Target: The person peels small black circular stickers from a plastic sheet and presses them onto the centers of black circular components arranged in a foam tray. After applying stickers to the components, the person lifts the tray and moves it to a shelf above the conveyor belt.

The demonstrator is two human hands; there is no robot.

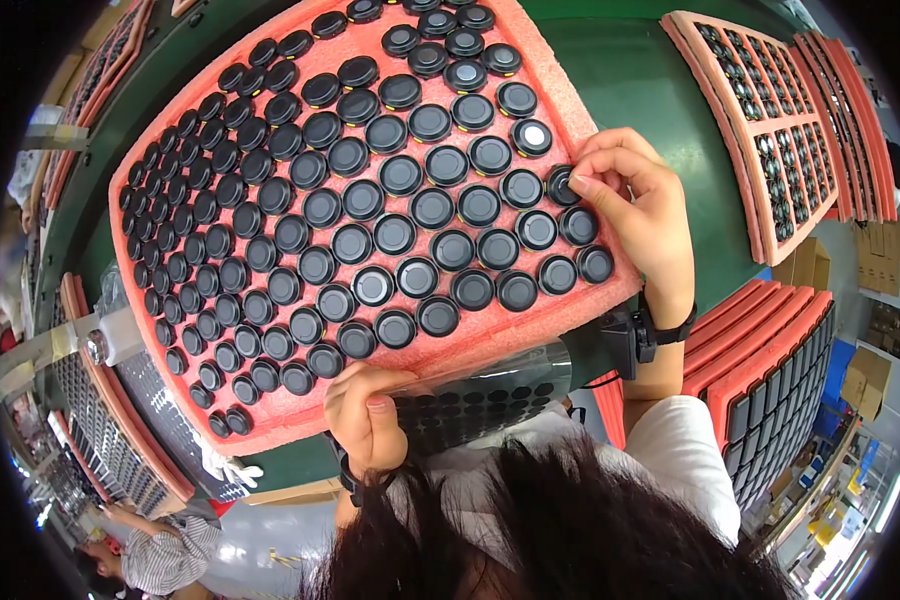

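A pink foam tray [560, 330] spreads before me, carrying many round black parts [393, 234] in rows, most with a flat disc on top. At its near edge, my left hand [370, 415] is closed on the corner of a clear sheet of black round stickers [470, 405]. My right hand [638, 195] is at the tray's right edge, thumb and fingers drawn together on one black round part [560, 184]. Whether a sticker lies under those fingertips is hidden. One part nearby shows a pale, bright centre [532, 136].
The tray lies on a green work surface [630, 75]. Farther right stands a pink tray with small dark parts [760, 130]; stacked pink trays [770, 370] are nearer. More trays [110, 400] and a white glove [232, 470] lie left. Another person [160, 550] is at lower left.
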